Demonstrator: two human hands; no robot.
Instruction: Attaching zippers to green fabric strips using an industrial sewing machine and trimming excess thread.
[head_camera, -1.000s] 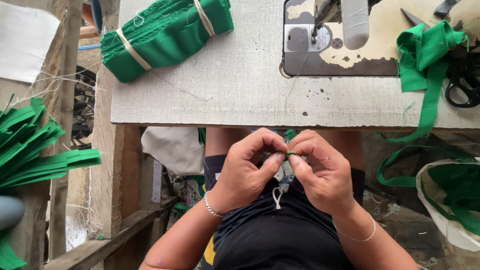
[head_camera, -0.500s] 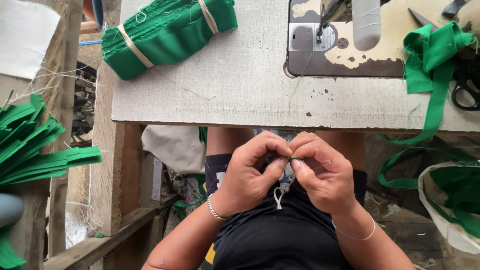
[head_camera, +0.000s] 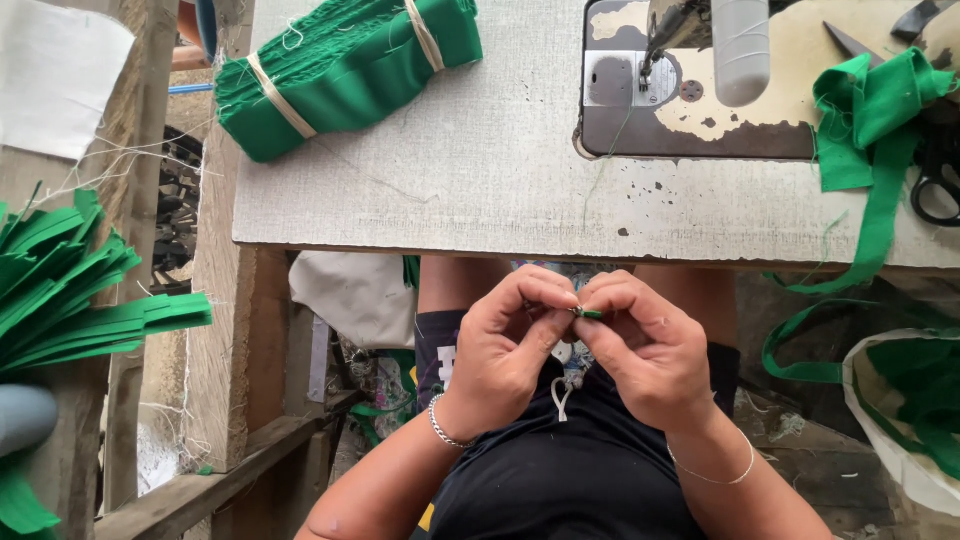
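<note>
**Tiny green scrap, both hands on it**

So we're sitting at the sewing table (head_camera: 480, 190) with our hands down in our lap, below its front edge. The left hand (head_camera: 505, 350) and right hand (head_camera: 645, 355) are pressed together at the fingertips, both pinching a small green bit (head_camera: 588, 313) between thumbs and forefingers. It's too small to say what exactly it is, maybe a fabric end or thread.

As for progress, we'd guess it's somewhere in the middle of a batch. A banded bundle of green cloth (head_camera: 345, 70) sits on the table's far left, looking finished or ready. Green strips (head_camera: 870, 130) hang off the right side near the scissors (head_camera: 935, 175), and more green strips (head_camera: 70, 290) are stacked at our left. Nothing is under the sewing machine (head_camera: 700, 90) needle, so stitching this piece looks not yet done.
</note>
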